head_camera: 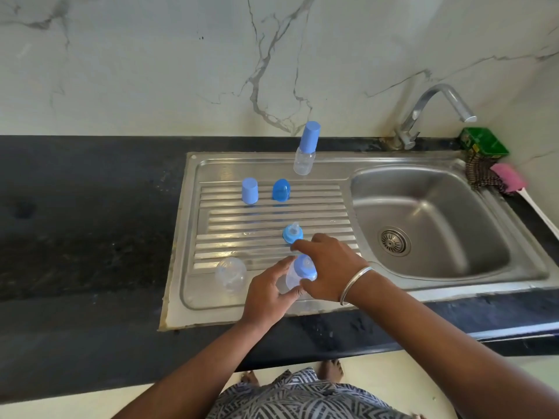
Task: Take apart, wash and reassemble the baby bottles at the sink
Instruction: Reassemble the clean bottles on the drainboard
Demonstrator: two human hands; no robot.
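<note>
Gripping the clear bottle (292, 278) at the drainboard's (211, 297) front edge: left hand (267, 293) wraps the body, right hand (328, 267) pinches the blue collar (305, 266). Light, stiff plastic, likely slippery if wet; hold the body low, twist at the collar. Right fingers hide most of the collar, so thread state unclear. Teat barely visible.

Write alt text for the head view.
Both hands work on a clear baby bottle over the steel drainboard: left hand grips its body, right hand its blue collar. Loose caps and a capped bottle stand behind.
</note>
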